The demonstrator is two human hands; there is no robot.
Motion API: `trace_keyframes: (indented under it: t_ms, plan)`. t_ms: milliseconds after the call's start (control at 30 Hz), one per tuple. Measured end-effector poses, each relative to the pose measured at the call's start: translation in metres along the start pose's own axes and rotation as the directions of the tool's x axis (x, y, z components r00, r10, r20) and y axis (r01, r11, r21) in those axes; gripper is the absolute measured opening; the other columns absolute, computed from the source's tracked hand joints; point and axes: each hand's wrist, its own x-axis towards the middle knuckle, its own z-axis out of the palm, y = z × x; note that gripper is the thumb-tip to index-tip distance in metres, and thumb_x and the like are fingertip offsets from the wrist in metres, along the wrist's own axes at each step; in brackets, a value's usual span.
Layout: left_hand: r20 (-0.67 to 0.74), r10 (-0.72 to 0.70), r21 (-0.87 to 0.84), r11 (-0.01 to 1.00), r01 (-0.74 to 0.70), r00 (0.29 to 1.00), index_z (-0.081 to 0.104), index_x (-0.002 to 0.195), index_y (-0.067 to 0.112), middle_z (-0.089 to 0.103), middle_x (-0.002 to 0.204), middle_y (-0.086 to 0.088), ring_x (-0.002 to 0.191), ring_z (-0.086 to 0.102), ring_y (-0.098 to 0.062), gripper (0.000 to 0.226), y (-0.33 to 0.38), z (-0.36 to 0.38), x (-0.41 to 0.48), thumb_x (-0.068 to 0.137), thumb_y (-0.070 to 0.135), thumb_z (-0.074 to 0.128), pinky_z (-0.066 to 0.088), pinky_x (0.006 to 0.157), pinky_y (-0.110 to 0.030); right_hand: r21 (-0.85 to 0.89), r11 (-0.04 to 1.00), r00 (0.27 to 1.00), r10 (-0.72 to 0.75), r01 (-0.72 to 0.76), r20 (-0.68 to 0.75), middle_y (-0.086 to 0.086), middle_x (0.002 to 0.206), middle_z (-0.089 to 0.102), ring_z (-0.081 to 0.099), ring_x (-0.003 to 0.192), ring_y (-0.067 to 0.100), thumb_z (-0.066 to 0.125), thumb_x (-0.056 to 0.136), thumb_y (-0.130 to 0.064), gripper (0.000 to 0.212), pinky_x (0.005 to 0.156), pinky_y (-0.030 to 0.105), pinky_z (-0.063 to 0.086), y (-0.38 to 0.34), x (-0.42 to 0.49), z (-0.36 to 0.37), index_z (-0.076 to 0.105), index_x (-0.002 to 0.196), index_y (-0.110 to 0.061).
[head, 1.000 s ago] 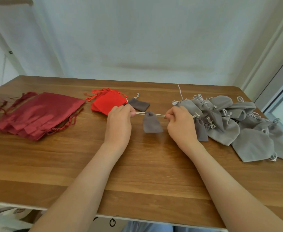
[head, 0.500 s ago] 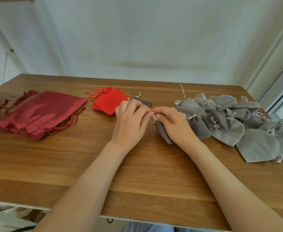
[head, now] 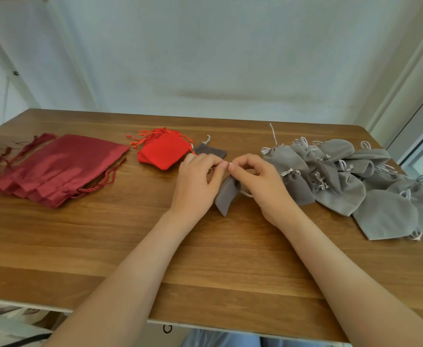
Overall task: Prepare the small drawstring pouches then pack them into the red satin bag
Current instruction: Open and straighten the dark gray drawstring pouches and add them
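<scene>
Wooden tabletop (head: 105, 246) spread wide, and on its left lies a flat stack of dark red satin drawstring bags (head: 60, 169). Over on the right, a heap of light grey velvet pouches (head: 343, 194). Bright red small fabric pouches (head: 164, 154) sit between. Dead centre now: left hand (head: 195, 189) and right hand (head: 263, 186), fingertips meeting, both pinching the gathered top of a small dark grey velvet pouch (head: 226, 196). It slants, neck up and away, bottom toward the person.
</scene>
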Motion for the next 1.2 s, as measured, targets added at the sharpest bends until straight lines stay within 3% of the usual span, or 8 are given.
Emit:
trace_keyframes:
  t_ms: [100, 200, 300, 500, 633, 867, 1033, 1200]
  plan:
    - [0.159, -0.214, -0.218, 0.944, 0.246, 0.964, 0.068, 0.087, 0.022, 0.059, 0.076, 0.013, 0.076, 0.049, -0.007, 0.016, 0.003, 0.001, 0.001, 0.094, 0.026, 0.054, 0.042, 0.07, -0.025, 0.091, 0.996, 1.0, 0.006, -0.004, -0.012, 0.006, 0.091, 0.06, 0.055, 0.084, 0.015, 0.065, 0.088, -0.018, 0.007, 0.073, 0.026, 0.043, 0.002, 0.0, 0.002, 0.066, 0.082, -0.021]
    - [0.256, -0.283, -0.349, 0.864, 0.362, 0.924, 0.07, 0.09, 0.027, 0.069, 0.086, 0.002, 0.085, 0.061, -0.013, 0.019, 0.002, 0.0, 0.002, 0.093, 0.032, 0.052, 0.048, 0.076, -0.037, 0.092, 0.996, 0.999, 0.008, -0.004, -0.04, 0.004, 0.081, 0.058, 0.051, 0.074, 0.011, 0.066, 0.087, -0.013, 0.003, 0.065, 0.02, 0.041, 0.002, 0.0, 0.004, 0.063, 0.086, -0.014]
    - [0.328, -0.299, -0.415, 0.806, 0.421, 0.896, 0.072, 0.09, 0.022, 0.07, 0.083, 0.009, 0.079, 0.061, -0.002, 0.02, 0.009, -0.003, 0.002, 0.096, 0.02, 0.053, 0.046, 0.071, -0.023, 0.102, 0.994, 0.995, 0.039, -0.03, -0.089, 0.003, 0.077, 0.051, 0.045, 0.06, 0.004, 0.068, 0.085, -0.009, 0.012, 0.056, 0.014, 0.041, 0.002, 0.0, 0.004, 0.058, 0.092, -0.012]
    - [0.513, -0.278, -0.507, 0.665, 0.548, 0.812, 0.071, 0.097, 0.018, 0.07, 0.101, -0.003, 0.094, 0.062, -0.008, 0.024, 0.01, -0.004, 0.001, 0.098, 0.017, 0.046, 0.045, 0.082, -0.019, -0.199, 0.978, 0.991, -0.087, 0.065, -0.104, 0.005, 0.084, 0.057, 0.048, 0.075, 0.008, 0.061, 0.089, -0.014, 0.014, 0.068, 0.023, 0.04, 0.003, 0.0, 0.0, 0.068, 0.088, -0.026]
    - [0.533, -0.239, -0.387, 0.784, 0.486, 0.812, 0.065, 0.104, 0.019, 0.068, 0.101, 0.005, 0.094, 0.06, -0.003, 0.02, 0.01, -0.002, 0.001, 0.096, 0.031, 0.051, 0.044, 0.082, -0.018, -0.238, 0.971, 0.984, -0.066, 0.025, -0.164, -0.004, 0.08, 0.063, 0.051, 0.068, 0.001, 0.063, 0.087, -0.016, 0.015, 0.062, 0.021, 0.041, 0.003, -0.001, -0.001, 0.064, 0.078, -0.028]
    - [0.53, -0.194, -0.258, 0.89, 0.375, 0.825, 0.062, 0.112, 0.022, 0.067, 0.104, 0.008, 0.1, 0.059, -0.005, 0.02, 0.005, -0.001, 0.001, 0.095, 0.016, 0.054, 0.044, 0.086, -0.025, -0.291, 0.954, 0.983, -0.123, 0.077, -0.14, -0.007, 0.077, 0.059, 0.051, 0.072, 0.001, 0.065, 0.085, -0.015, 0.016, 0.066, 0.018, 0.042, 0.0, -0.001, -0.003, 0.06, 0.073, -0.024]
    - [0.493, -0.25, -0.277, 0.863, 0.422, 0.834, 0.057, 0.099, 0.027, 0.07, 0.092, 0.011, 0.09, 0.06, -0.001, 0.015, 0.004, 0.001, -0.001, 0.091, 0.014, 0.06, 0.041, 0.076, -0.017, -0.383, 0.909, 0.967, -0.224, 0.163, -0.119, -0.006, 0.091, 0.063, 0.056, 0.089, 0.001, 0.059, 0.086, -0.003, 0.027, 0.076, 0.01, 0.042, 0.004, -0.002, 0.002, 0.061, 0.088, -0.03]
    - [0.462, -0.285, -0.326, 0.827, 0.459, 0.84, 0.059, 0.096, 0.025, 0.071, 0.09, 0.007, 0.09, 0.063, -0.004, 0.013, 0.008, -0.001, -0.001, 0.089, 0.016, 0.063, 0.041, 0.078, -0.017, -0.186, 0.969, 0.979, -0.181, 0.161, -0.094, -0.001, 0.09, 0.069, 0.064, 0.089, 0.004, 0.056, 0.087, 0.003, 0.033, 0.081, 0.018, 0.049, 0.0, -0.005, 0.004, 0.062, 0.104, -0.025]
